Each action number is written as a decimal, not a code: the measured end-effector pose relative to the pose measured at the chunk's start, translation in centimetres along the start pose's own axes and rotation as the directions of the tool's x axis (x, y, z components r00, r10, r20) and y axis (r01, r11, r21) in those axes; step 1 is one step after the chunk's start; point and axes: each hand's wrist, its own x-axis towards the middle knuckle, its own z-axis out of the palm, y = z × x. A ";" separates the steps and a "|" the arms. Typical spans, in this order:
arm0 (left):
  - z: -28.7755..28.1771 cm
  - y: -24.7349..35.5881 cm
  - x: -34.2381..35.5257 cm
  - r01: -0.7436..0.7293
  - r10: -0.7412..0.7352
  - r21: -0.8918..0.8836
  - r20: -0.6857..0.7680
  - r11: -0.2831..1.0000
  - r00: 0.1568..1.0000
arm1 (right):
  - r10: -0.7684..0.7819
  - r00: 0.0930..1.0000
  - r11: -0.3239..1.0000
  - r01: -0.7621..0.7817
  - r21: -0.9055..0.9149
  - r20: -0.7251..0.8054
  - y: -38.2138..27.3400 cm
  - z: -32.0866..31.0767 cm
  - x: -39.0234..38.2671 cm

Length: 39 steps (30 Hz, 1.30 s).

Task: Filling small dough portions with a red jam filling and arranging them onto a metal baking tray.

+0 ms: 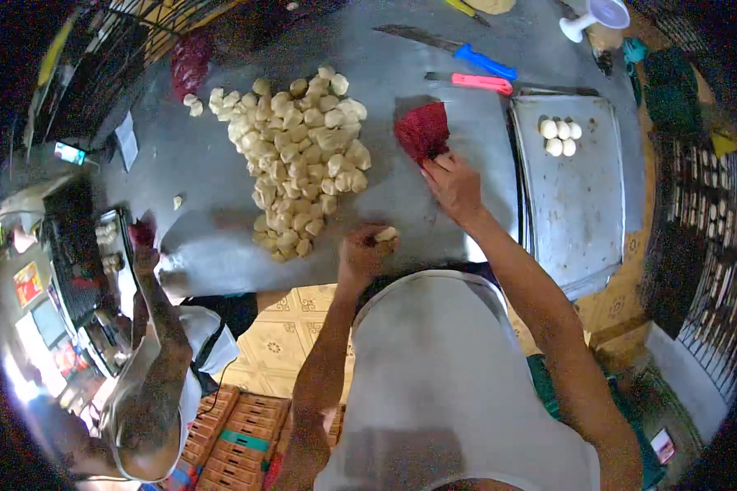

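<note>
My left hand (pixel 363 254) is closed round a small pale dough piece (pixel 386 235) at the near edge of the metal table (pixel 467 123). Farther right, the fingers of my right hand (pixel 454 188) are pinched at the near end of a dark red, rough-textured lump (pixel 423 131); I cannot tell what it is made of. Left of my hands lies a wide heap of pale dough pieces (pixel 295 164). To the right stands a metal tray (pixel 573 213) with several white dough balls (pixel 560 136) near its far end.
A blue-handled knife (pixel 483 61) and a pink-handled knife (pixel 479 83) lie beyond the red lump. Another dark red mass (pixel 190 64) sits at far left. A co-worker's arm (pixel 160 311) reaches in at left. Orange crates (pixel 229 438) stand on the tiled floor.
</note>
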 end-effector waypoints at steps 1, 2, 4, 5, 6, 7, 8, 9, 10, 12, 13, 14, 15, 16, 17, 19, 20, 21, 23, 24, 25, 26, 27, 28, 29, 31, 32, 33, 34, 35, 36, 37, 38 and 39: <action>0.9 -0.1 -0.1 0.022 -0.024 -0.088 -0.028 0.996 0.999 | -0.009 1.000 1.000 0.009 0.010 0.004 0.1 0.2 0.2; 1.6 -0.2 0.1 0.028 -0.031 -0.088 -0.039 0.996 0.999 | -0.012 1.000 1.000 0.012 0.013 -0.015 0.3 0.4 0.3; 2.8 -0.2 0.7 -0.088 0.077 -0.314 -0.045 0.945 0.996 | -0.022 0.999 0.999 0.023 0.027 -0.034 0.4 0.6 0.6; 3.3 -0.1 1.1 -0.086 0.072 -0.312 -0.057 0.946 0.996 | 0.176 0.970 0.943 -0.216 0.254 0.169 0.3 0.5 0.6; 3.7 0.0 1.7 0.029 -0.051 -0.501 -0.030 0.865 0.998 | 0.304 0.863 0.786 -0.467 0.405 0.404 0.1 0.4 0.6; 3.9 0.1 2.0 0.134 -0.165 -0.667 0.016 0.733 0.986 | 0.288 0.866 0.786 -0.458 0.415 0.409 -0.1 -0.5 0.7; 3.9 1.0 2.4 0.132 -0.168 -0.666 0.009 0.734 0.986 | 0.272 0.708 0.488 -0.685 0.541 0.651 0.1 -2.3 0.8; 3.8 1.9 2.7 0.161 -0.204 -0.672 0.014 0.723 0.979 | 0.143 0.526 0.131 -0.849 0.511 0.838 0.0 -3.4 0.6; 3.9 3.2 3.3 0.189 -0.231 -0.675 0.028 0.713 0.973 | 0.148 0.531 0.128 -0.847 0.516 0.834 -0.2 -4.0 0.0; 4.5 4.5 4.1 0.125 -0.147 -0.698 0.028 0.705 0.989 | 0.246 0.776 0.330 -0.630 0.703 0.581 -1.2 -4.4 -1.7; 4.8 5.1 4.4 0.071 -0.059 -0.722 0.042 0.688 0.997 | 0.260 0.775 0.328 -0.632 0.702 0.576 -1.7 -4.3 -2.5; 4.9 5.5 4.7 0.075 -0.054 -0.719 0.053 0.690 0.997 | 0.226 0.887 0.618 -0.449 0.645 0.402 -2.5 -4.1 -3.1; 4.9 5.9 4.9 0.097 -0.079 -0.756 0.061 0.647 0.995 | 0.130 0.963 0.841 -0.233 0.489 0.235 -3.2 -4.0 -3.7; 4.7 6.0 5.2 0.113 -0.104 -0.791 0.063 0.601 0.993 | 0.137 0.964 0.842 -0.235 0.485 0.229 -3.9 -4.5 -4.0; 4.8 5.5 5.3 0.118 -0.094 -0.788 0.076 0.604 0.993 | 0.119 0.947 0.893 -0.234 0.385 0.299 -4.5 -5.5 -4.3; 4.7 4.9 5.1 0.185 -0.109 -0.720 0.151 0.669 0.982 | 0.125 0.923 0.933 -0.234 0.272 0.365 -5.1 -7.1 -4.0; 4.5 4.9 5.0 0.190 -0.102 -0.717 0.164 0.671 0.981 | 0.224 0.918 0.878 -0.336 0.341 0.326 -5.2 -7.9 -3.8; 4.3 4.8 4.8 0.189 -0.123 -0.708 0.145 0.681 0.982 | 0.322 0.900 0.807 -0.423 0.412 0.293 -5.2 -8.1 -3.6; 4.6 6.5 4.6 0.204 -0.114 -0.689 0.174 0.695 0.978 | 0.428 0.838 0.649 -0.546 0.530 0.338 -3.0 -4.8 -5.4; 4.2 6.7 4.4 0.152 0.006 -0.657 0.232 0.738 0.973 | 0.476 0.777 0.458 -0.619 0.639 0.411 -2.3 -3.4 -5.9; 3.6 6.9 4.3 0.087 0.122 -0.628 0.282 0.773 0.952 | 0.448 0.727 0.421 -0.685 0.595 0.520 -2.2 -3.2 -5.4; 3.2 7.2 4.3 0.089 0.130 -0.628 0.294 0.773 0.947 | 0.461 0.724 0.422 -0.688 0.591 0.514 -2.4 -3.3 -5.5; 2.9 7.5 4.3 0.040 0.187 -0.582 0.325 0.812 0.927 | 0.483 0.755 0.506 -0.655 0.561 0.444 -2.6 -3.5 -5.7; 2.5 7.5 4.2 -0.015 0.237 -0.533 0.350 0.846 0.906 | 0.490 0.787 0.586 -0.616 0.526 0.376 -3.1 -3.8 -5.7; 2.5 6.9 4.2 -0.018 0.238 -0.535 0.346 0.845 0.908 | 0.485 0.789 0.588 -0.613 0.527 0.376 -4.0 -4.6 -5.2; 3.0 5.9 4.3 0.038 0.101 -0.496 0.251 0.868 0.963 | 0.430 0.756 0.481 -0.655 0.583 0.493 -5.2 -6.4 -4.7; 3.4 6.1 4.3 0.039 0.105 -0.497 0.259 0.867 0.960 | 0.439 0.753 0.481 -0.658 0.579 0.490 -4.6 -5.4 -5.2; 3.7 6.3 4.4 -0.140 0.226 -0.365 0.206 0.920 0.952 | 0.503 0.756 0.444 -0.642 0.625 0.419 -3.7 -3.7 -5.6; 3.9 5.9 4.5 -0.309 0.344 -0.213 0.159 0.927 0.925 | 0.555 0.753 0.409 -0.617 0.672 0.353 -3.6 -2.8 -5.5; 4.1 5.3 4.5 -0.305 0.340 -0.214 0.153 0.928 0.928 | 0.550 0.754 0.410 -0.618 0.671 0.359 -3.2 -2.4 -6.0; 4.5 4.9 4.6 -0.164 0.240 -0.387 0.157 0.907 0.958 | 0.453 0.803 0.465 -0.584 0.665 0.389 -2.7 -2.2 -6.5; 4.6 4.4 5.0 -0.025 0.140 -0.544 0.171 0.839 0.975 | 0.342 0.842 0.517 -0.539 0.665 0.417 -2.4 -1.9 -6.4; 4.7 5.4 4.7 -0.017 0.133 -0.543 0.175 0.839 0.976 | 0.345 0.838 0.512 -0.545 0.663 0.423 -2.5 -3.0 -6.1; 4.8 6.5 4.2 0.035 0.089 -0.536 0.205 0.844 0.975 | 0.257 0.919 0.704 -0.390 0.594 0.298 -2.3 -4.5 -5.8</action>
